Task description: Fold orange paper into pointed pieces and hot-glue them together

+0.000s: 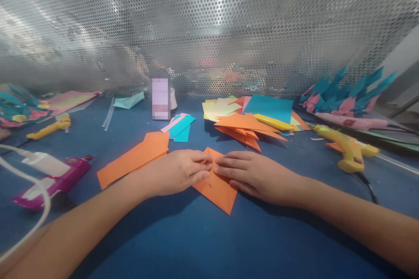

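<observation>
A folded sheet of orange paper lies on the blue tabletop right before me, one corner pointing toward me. My left hand rests on its left edge, fingers stretched toward the middle. From the other side, my right hand presses flat fingers on the paper's upper right part. The fingertips of both hands nearly meet over the sheet and hide part of it. Beside my left wrist lie more orange paper strips. Beyond my right hand sits a pile of folded orange pieces.
Yellow glue guns lie at right and left. A magenta tool with a white cable is by my left forearm. A yellow cutter tops the coloured paper. A phone stands before a perforated metal panel.
</observation>
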Motion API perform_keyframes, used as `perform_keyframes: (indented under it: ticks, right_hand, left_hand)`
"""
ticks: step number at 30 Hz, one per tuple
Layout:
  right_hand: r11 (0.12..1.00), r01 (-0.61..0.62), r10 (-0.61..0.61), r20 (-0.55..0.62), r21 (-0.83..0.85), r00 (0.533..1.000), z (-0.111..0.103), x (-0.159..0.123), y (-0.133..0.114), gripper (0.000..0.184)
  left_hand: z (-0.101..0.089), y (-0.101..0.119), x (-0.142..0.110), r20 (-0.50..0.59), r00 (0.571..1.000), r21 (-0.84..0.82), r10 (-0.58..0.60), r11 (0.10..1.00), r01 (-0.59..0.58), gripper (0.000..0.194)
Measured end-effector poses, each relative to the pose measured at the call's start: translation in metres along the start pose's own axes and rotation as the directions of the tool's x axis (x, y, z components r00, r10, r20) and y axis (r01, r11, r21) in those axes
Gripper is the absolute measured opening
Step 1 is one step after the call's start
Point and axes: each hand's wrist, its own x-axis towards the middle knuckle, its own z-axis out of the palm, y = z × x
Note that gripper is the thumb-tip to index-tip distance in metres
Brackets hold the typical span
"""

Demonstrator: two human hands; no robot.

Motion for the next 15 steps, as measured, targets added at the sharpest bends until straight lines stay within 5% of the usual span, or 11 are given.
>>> perform_keyframes:
  ticks: [8,15]
  right_hand:
    - [1.000,0.018,-0.018,-0.006,-0.003,1.000,0.001,-0.001,0.000,0.035]
    - [1.000,0.024,-0.024,-0.022,-0.012,0.999,0.001,-0.001,0.000,0.036]
  left_hand:
    - [-0.001,-0.006,-0.002,0.011,0.995,-0.069,-0.104,0.992,0.105,0.035]
    - [-0.001,-0.015,-0.001,0.003,0.998,-0.050,-0.065,0.997,0.065,0.031]
